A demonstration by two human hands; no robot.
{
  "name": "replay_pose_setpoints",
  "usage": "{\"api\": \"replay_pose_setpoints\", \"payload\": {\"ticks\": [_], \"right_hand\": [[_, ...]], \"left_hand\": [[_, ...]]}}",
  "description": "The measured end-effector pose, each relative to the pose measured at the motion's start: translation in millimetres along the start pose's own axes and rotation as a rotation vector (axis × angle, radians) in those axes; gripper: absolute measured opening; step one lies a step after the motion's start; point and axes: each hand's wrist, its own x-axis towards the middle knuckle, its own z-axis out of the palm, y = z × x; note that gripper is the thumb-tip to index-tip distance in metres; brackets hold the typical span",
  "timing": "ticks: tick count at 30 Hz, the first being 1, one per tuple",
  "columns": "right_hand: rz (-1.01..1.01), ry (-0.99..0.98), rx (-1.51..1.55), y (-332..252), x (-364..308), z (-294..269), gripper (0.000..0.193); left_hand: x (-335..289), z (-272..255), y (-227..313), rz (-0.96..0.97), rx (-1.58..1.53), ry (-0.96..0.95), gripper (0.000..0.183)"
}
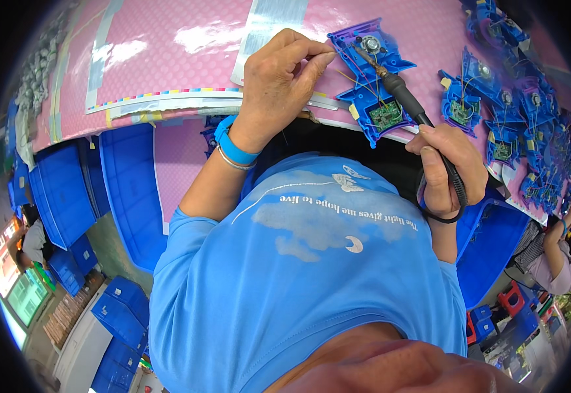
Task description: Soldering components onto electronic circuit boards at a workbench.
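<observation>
- My left hand (285,82), nearer, pinches its fingertips together just left of the blue casing (392,54); on what, if anything, I cannot tell
- My right hand (452,167) grips the soldering iron (405,98), slanted up-left over the casing

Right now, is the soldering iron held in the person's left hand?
No, the right hand grips the soldering iron, while the left hand is pinched at the edge of a blue plastic housing.
</observation>
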Motion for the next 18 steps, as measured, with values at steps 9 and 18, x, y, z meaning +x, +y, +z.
{"api": "replay_pose_setpoints", "payload": {"ticks": [9,18], "right_hand": [[-0.01,-0.068,-0.03,-1.5,5.5,2.3,0.022],[-0.035,-0.061,-0.06,0.6,5.7,3.5,0.02]], "left_hand": [[0.9,3.2,-3.5,0.022,-0.002,0.012,0.009],[3.7,7.0,-5.7,0.017,0.016,0.012,0.009]]}}
